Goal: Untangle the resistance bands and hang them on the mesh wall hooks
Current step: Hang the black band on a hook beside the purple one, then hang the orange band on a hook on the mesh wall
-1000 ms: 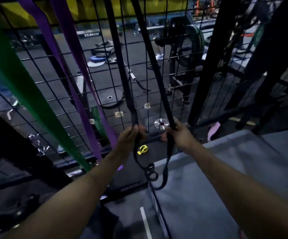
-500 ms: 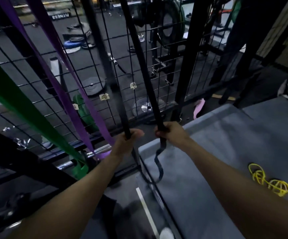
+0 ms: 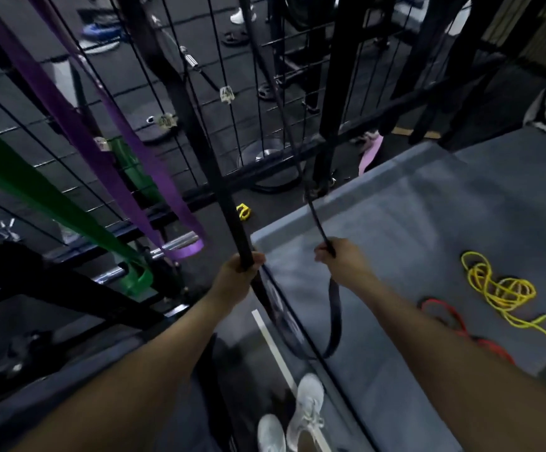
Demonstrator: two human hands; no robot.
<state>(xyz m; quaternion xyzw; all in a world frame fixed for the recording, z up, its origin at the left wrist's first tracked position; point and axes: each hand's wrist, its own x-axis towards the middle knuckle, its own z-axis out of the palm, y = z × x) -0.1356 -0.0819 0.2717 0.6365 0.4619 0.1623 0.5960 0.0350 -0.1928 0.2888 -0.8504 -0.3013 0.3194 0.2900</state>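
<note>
Now the black band (image 3: 229, 207) hangs down the mesh wall (image 3: 258, 102), both strands running up out of view; its hook is not visible. The left hand (image 3: 237, 277) has its grip wrapped round the left strand, the right hand (image 3: 340, 261) pinches the thinner right strand, and the slack loop sags below them, near the shoes. To the left, a purple band (image 3: 118, 151) and a green band (image 3: 36, 194) hang on the mesh. On the grey mat (image 3: 428, 223) to the right lie a tangled yellow band (image 3: 500, 288) and a red band (image 3: 454, 318), touching each other.

A hard pull could, I judge, slip the band off its hook or leave a twist in the loop.

Against a second ago, the knotted coil below the hands is gone and the hands sit further apart.
</note>
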